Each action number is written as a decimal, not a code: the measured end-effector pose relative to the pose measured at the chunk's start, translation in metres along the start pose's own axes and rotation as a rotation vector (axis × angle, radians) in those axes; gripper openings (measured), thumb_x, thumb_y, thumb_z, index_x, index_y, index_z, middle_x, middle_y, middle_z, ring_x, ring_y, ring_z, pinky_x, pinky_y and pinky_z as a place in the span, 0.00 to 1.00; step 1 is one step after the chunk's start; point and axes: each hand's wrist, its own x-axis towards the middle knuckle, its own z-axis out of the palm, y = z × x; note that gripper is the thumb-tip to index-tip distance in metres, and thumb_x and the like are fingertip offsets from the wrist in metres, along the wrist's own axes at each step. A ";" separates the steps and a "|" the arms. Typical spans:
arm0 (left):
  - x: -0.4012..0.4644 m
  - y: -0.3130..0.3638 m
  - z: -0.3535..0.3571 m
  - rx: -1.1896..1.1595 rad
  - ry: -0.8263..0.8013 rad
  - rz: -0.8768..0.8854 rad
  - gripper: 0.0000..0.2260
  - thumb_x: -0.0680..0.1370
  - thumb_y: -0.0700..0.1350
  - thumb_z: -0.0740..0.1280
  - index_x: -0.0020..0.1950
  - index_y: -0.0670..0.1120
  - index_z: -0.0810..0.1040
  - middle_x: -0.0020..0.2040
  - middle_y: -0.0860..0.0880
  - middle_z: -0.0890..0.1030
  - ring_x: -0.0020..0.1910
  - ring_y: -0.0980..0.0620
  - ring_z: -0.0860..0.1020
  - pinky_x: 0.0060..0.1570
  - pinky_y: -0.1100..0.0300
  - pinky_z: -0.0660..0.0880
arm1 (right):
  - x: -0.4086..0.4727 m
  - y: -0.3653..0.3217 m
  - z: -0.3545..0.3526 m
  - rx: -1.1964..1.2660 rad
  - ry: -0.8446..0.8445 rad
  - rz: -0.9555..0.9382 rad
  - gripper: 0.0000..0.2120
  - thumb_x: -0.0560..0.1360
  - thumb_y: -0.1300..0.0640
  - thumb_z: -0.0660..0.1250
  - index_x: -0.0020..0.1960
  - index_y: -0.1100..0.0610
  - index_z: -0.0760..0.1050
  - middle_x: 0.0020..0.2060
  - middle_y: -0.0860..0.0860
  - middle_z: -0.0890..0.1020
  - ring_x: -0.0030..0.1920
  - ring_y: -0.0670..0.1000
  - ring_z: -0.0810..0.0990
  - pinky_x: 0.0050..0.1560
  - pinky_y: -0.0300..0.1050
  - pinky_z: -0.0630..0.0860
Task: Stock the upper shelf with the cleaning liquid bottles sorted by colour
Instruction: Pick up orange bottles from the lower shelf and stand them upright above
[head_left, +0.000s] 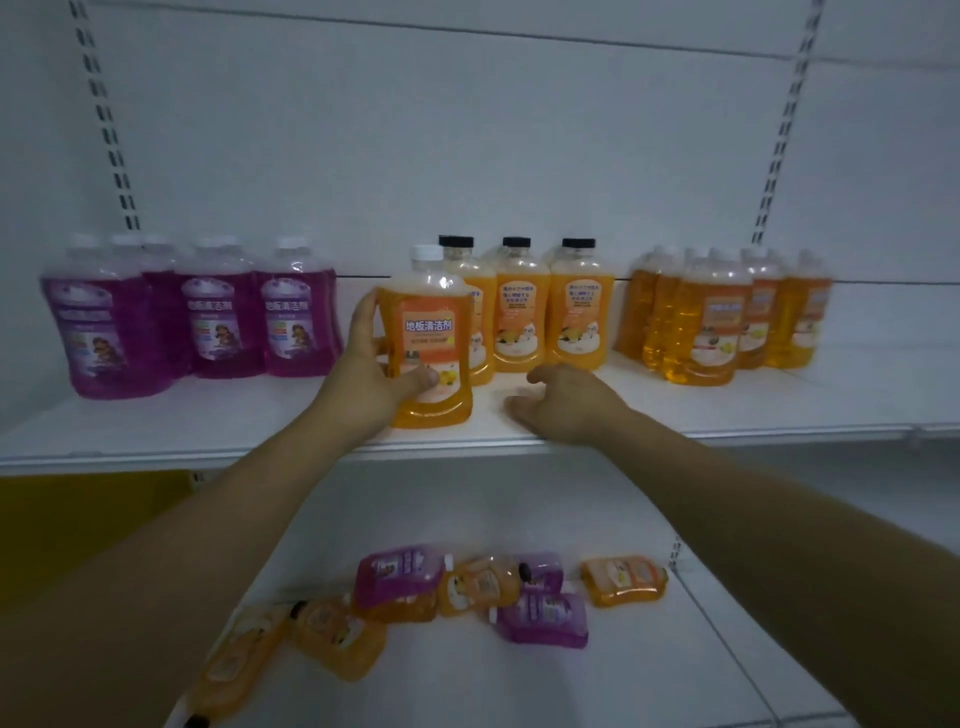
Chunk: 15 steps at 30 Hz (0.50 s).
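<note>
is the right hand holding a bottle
No, the right hand rests open and empty on the upper shelf, while the left hand grips the orange bottle.

Upper shelf (675, 410) carries purple bottles (208, 322) (left) and orange bottles (519, 317).

Slotted wall rails (106, 119), yellow panel (78, 519) lwr left.

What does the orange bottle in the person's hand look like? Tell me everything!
The clear plastic bottle of orange cleaning liquid has a white screw cap, a narrow neck, a wide base and an orange label with white characters. It stands upright near the front edge of the white upper shelf, before the black-capped orange bottles. The left hand wraps its left side, thumb across the front; the right hand, open, does not touch it.
</note>
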 end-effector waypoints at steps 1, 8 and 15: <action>-0.001 0.005 0.008 0.008 -0.020 0.016 0.42 0.73 0.43 0.73 0.75 0.62 0.47 0.67 0.51 0.71 0.62 0.49 0.74 0.55 0.53 0.74 | -0.007 0.011 -0.004 -0.015 0.014 0.031 0.32 0.74 0.34 0.60 0.72 0.50 0.66 0.71 0.51 0.69 0.68 0.55 0.70 0.67 0.53 0.69; -0.005 0.033 0.079 -0.022 -0.099 0.110 0.44 0.73 0.43 0.73 0.77 0.56 0.45 0.71 0.54 0.67 0.65 0.54 0.70 0.63 0.52 0.71 | -0.047 0.115 -0.036 -0.227 0.062 0.158 0.38 0.71 0.26 0.43 0.63 0.51 0.72 0.62 0.54 0.76 0.58 0.56 0.74 0.60 0.57 0.71; -0.003 0.075 0.185 -0.013 -0.114 0.164 0.46 0.73 0.41 0.72 0.76 0.58 0.42 0.69 0.55 0.67 0.62 0.59 0.69 0.62 0.57 0.68 | -0.045 0.233 -0.079 -0.297 0.050 0.189 0.41 0.69 0.24 0.39 0.65 0.48 0.69 0.67 0.54 0.73 0.65 0.58 0.71 0.66 0.63 0.64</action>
